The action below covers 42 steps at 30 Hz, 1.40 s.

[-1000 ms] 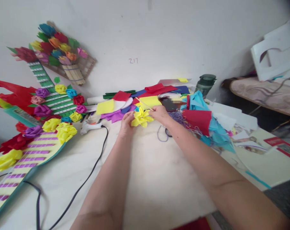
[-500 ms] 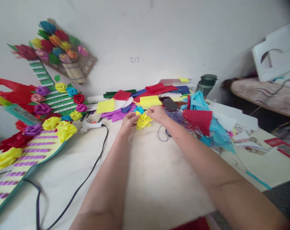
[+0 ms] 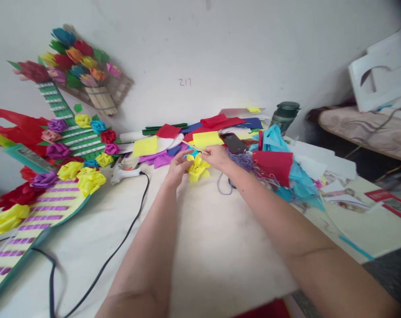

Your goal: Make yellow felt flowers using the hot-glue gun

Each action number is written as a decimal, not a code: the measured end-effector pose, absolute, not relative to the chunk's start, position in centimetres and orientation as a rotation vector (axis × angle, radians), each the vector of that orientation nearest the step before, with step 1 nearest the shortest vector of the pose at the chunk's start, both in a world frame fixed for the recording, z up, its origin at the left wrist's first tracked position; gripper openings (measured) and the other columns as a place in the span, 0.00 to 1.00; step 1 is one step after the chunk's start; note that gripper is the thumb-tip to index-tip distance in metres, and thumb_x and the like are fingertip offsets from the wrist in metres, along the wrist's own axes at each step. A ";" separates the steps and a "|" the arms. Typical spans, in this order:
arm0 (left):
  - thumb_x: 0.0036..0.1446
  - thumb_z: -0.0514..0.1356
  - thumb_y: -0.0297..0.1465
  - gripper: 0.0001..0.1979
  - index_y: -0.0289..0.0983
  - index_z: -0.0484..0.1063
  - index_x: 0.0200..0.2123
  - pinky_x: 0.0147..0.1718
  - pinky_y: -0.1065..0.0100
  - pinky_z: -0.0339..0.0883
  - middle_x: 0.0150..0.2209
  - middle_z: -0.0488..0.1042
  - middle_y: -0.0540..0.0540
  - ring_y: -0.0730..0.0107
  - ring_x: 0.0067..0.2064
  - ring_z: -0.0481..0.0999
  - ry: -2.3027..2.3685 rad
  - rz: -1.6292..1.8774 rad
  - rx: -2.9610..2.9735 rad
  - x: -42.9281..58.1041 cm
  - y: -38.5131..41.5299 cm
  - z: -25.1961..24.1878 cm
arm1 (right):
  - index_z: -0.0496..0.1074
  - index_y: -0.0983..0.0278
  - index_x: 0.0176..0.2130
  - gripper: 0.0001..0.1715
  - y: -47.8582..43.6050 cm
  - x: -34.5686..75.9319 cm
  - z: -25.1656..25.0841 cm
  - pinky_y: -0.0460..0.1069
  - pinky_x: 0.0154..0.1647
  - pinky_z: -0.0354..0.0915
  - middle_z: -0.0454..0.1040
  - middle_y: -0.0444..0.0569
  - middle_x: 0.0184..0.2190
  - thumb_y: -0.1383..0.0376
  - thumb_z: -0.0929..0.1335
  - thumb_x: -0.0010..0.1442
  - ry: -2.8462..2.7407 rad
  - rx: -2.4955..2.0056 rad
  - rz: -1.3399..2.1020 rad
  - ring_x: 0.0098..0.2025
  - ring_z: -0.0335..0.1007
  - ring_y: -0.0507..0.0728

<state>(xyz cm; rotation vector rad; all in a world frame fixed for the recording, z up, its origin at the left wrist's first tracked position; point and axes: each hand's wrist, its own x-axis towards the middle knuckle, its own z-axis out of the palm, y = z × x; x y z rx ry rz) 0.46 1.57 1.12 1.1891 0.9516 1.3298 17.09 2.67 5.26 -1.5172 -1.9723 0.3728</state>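
Above the cream tabletop (image 3: pixel 220 243), the right hand (image 3: pixel 219 158) pinches a thin tan wooden stick (image 3: pixel 191 146); I can't tell if the left hand (image 3: pixel 177 169) grips the crushable-looking yellow paper flower (image 3: pixel 199 169), best held underneath.

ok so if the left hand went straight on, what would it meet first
Likely the yellow flower right beside the left hand, though depth is unclear and they may already touch.

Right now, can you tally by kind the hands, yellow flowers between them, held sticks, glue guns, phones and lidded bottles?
Hands: 2, left hand and right hand
Yellow flower: 1
Thin stick: 1
Glue gun: 1
Phone: 1
Lidded bottle: 1
Total: 7
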 end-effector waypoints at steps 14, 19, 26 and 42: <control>0.36 0.63 0.30 0.10 0.38 0.76 0.28 0.16 0.73 0.56 0.19 0.72 0.51 0.72 0.19 0.67 1.081 1.215 1.198 0.6 2.2 0.9 | 0.81 0.64 0.34 0.15 2.4 17.1 5.5 0.47 0.28 0.49 0.77 0.48 0.28 0.59 0.67 0.58 -2.087 -1.607 0.256 0.30 0.64 0.53; 0.38 0.66 0.35 0.09 0.37 0.75 0.26 0.16 0.72 0.55 0.20 0.72 0.50 0.71 0.19 0.69 1.008 1.169 1.194 0.5 2.0 0.9 | 0.81 0.63 0.34 0.14 2.4 17.2 5.4 0.47 0.29 0.49 0.77 0.47 0.28 0.58 0.67 0.58 -2.122 -1.569 0.243 0.30 0.64 0.53; 0.32 0.73 0.35 0.15 0.37 0.72 0.23 0.19 0.71 0.56 0.20 0.71 0.51 0.72 0.20 0.68 1.023 1.108 1.217 0.5 1.6 0.9 | 0.80 0.63 0.33 0.12 2.4 17.1 5.3 0.47 0.29 0.49 0.76 0.46 0.27 0.60 0.67 0.58 -2.130 -1.514 0.283 0.30 0.64 0.52; 0.30 0.71 0.31 0.14 0.37 0.69 0.21 0.21 0.72 0.57 0.19 0.70 0.52 0.74 0.20 0.67 1.028 1.298 1.144 0.2 2.1 0.4 | 0.80 0.60 0.43 0.20 2.2 17.0 4.6 0.46 0.32 0.52 0.80 0.46 0.35 0.54 0.63 0.66 -2.197 -1.449 0.300 0.35 0.69 0.53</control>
